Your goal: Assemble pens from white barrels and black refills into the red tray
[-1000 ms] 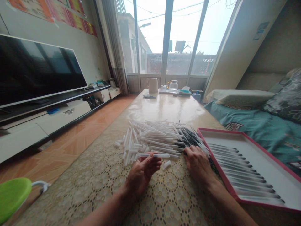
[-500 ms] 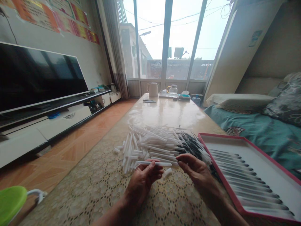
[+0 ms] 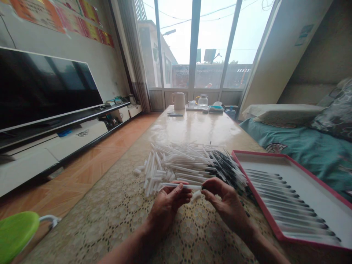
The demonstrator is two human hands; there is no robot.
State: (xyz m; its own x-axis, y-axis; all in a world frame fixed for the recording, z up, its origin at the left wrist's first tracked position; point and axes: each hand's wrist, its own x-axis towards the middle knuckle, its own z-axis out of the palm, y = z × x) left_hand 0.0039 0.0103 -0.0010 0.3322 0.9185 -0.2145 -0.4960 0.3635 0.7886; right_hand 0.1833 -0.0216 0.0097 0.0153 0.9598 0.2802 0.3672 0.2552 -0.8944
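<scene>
My left hand is closed around a white pen barrel, thumb on top, with the barrel lying level and pointing right. At the barrel's right end, my right hand pinches a small black pen part between thumb and fingertips. The part looks to be touching the barrel's end, mostly covered by the fingers. Just beyond both hands lies a heap of white pen barrels. Thin black pen parts form a pile on its right side. A short white piece rests on the tablecloth between the hands.
A pink-rimmed box at the right holds a row of pens with black ends. On the table's far end stand a beige kettle and a glass jug. A green stool is at lower left.
My right hand has moved left, bringing the small black part up to the barrel's right end. My left hand keeps its hold. The view has tilted slightly.
</scene>
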